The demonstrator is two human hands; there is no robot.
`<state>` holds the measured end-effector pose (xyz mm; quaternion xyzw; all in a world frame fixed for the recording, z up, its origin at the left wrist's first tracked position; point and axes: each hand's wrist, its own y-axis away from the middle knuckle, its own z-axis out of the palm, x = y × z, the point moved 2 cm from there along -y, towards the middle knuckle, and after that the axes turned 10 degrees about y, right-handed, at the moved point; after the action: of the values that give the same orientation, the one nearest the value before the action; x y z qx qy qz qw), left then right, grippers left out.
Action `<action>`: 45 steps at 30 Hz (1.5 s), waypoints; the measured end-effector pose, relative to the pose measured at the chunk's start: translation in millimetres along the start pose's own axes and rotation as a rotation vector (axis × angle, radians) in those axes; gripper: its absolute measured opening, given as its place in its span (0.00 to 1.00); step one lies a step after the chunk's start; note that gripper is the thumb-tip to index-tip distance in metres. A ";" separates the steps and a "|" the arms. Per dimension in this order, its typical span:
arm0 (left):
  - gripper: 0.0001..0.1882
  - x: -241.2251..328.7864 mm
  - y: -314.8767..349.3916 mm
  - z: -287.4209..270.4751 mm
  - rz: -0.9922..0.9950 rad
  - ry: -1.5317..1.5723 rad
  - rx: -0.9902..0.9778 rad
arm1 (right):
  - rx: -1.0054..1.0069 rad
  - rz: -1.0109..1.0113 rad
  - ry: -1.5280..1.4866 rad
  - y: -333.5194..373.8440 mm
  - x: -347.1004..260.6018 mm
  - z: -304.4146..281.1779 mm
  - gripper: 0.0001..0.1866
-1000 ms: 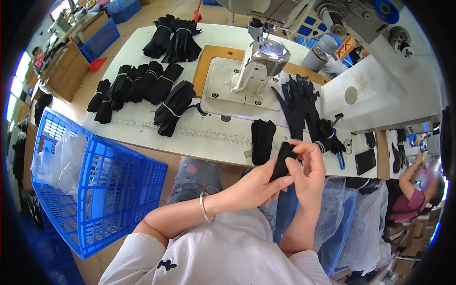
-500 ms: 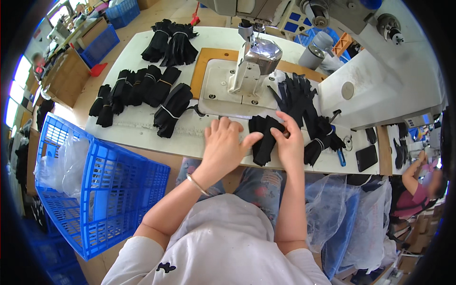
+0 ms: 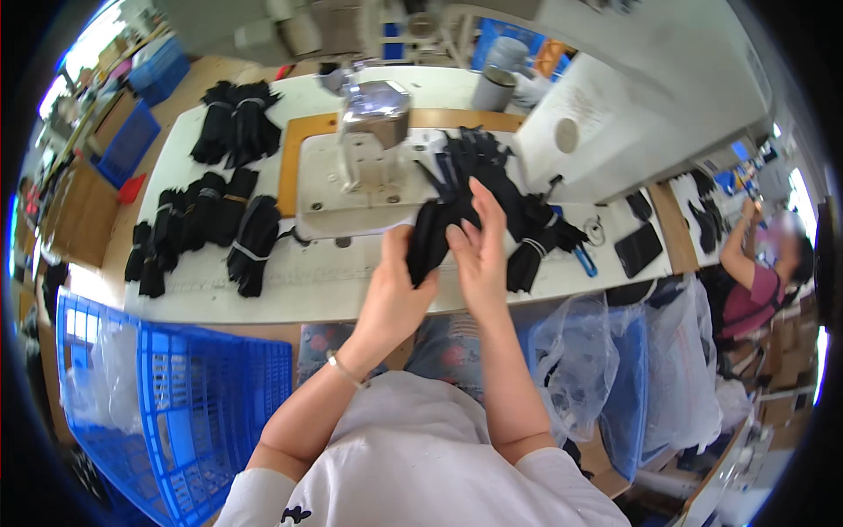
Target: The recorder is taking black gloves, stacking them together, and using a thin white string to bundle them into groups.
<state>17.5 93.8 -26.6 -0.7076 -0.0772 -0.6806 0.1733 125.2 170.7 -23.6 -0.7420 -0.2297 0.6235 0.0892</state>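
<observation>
A bundle of black fabric pieces [image 3: 428,239] is between my two hands over the front of the sewing table. My left hand [image 3: 392,294] grips its left side, thumb at the lower end and fingers partly hidden behind it. Against its right side is my right hand [image 3: 479,255], with the thumb on the cloth and the fingers reaching up along it. Just beyond lies a pile of black gloves [image 3: 483,162], with glove fingers spread. A tied black bundle [image 3: 529,255] rests to the right of my right hand.
A sewing machine [image 3: 373,132] stands behind my hands. Several tied black bundles [image 3: 253,246] lie on the left of the table [image 3: 342,277]. A blue crate [image 3: 211,404] is at lower left. At right are a phone [image 3: 638,250], blue-handled snips [image 3: 586,261] and plastic bags [image 3: 676,378]. Another person works at far right.
My left hand has moved from the tabletop onto the black fabric bundle, which now sits between both hands and is more upright. The whole view has shifted, moving the table leftward in the picture.
</observation>
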 end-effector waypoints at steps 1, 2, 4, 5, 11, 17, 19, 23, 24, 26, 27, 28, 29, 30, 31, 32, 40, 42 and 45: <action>0.28 5.2 2.5 -0.7 -0.026 0.102 -0.027 | 0.039 -0.064 -0.168 0.7 -0.1 3.2 0.25; 0.30 15.9 5.2 -0.7 -0.177 0.145 -0.068 | -0.100 -0.071 -0.164 1.3 -3.8 2.2 0.25; 0.28 11.4 5.9 -2.8 -0.058 0.106 -0.081 | -0.280 -0.141 -0.080 6.2 -18.6 6.6 0.26; 0.28 -0.2 3.9 -2.2 0.001 0.120 -0.078 | -0.320 -0.204 0.013 8.8 -26.7 9.1 0.27; 0.22 24.3 11.5 -7.6 -0.369 0.581 -0.113 | -0.129 -0.311 0.380 -2.9 -72.2 -72.7 0.25; 0.12 17.9 15.6 -11.7 -0.400 0.640 -0.043 | 0.256 0.237 1.015 -48.2 29.3 -224.2 0.09; 0.11 14.7 17.2 -6.5 -0.397 0.643 -0.098 | 0.190 0.250 1.068 -50.7 57.1 -226.3 0.09; 0.11 8.9 21.8 -5.8 -0.400 0.578 -0.176 | 0.145 0.249 1.140 -52.4 78.9 -224.5 0.09; 0.11 9.9 23.0 -5.7 -0.398 0.577 -0.174 | 0.168 0.261 1.153 -51.9 79.3 -224.8 0.08; 0.13 14.5 26.3 -4.1 -0.368 0.530 -0.205 | 0.170 0.248 1.151 -52.8 81.4 -227.9 0.08; 0.13 15.6 27.9 -3.3 -0.368 0.529 -0.204 | 0.172 0.237 1.152 -52.8 81.9 -228.5 0.08; 0.15 17.3 29.2 -2.5 -0.328 0.553 -0.217 | 0.172 0.238 1.152 -53.4 82.1 -228.7 0.08; 0.18 18.8 30.5 -2.0 -0.286 0.578 -0.229 | 0.149 0.254 1.137 -55.3 79.8 -228.6 0.08; 0.18 19.1 32.1 -2.9 -0.286 0.580 -0.229 | 0.127 0.270 1.123 -56.2 78.3 -228.4 0.08; 0.21 18.8 34.3 -4.1 -0.300 0.557 -0.250 | 0.126 0.269 1.126 -55.0 77.2 -228.0 0.08; 0.24 18.5 35.3 -4.4 -0.309 0.535 -0.270 | 0.164 0.297 1.097 -54.8 75.9 -228.9 0.08; 0.20 22.1 46.9 -14.4 -0.341 0.468 -0.298 | 0.107 0.348 1.107 -58.9 73.8 -223.1 0.11; 0.20 23.8 48.0 -15.5 -0.326 0.512 -0.288 | 0.165 0.385 1.117 -59.3 77.7 -225.0 0.11; 0.22 22.4 50.5 -20.3 -0.327 0.456 -0.297 | 0.379 0.256 0.849 -57.4 63.5 -228.5 0.11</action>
<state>17.3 37.0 -11.2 -0.5326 -0.0491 -0.8444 -0.0309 340.2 285.0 -8.5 -0.9241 0.0378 0.3021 0.2312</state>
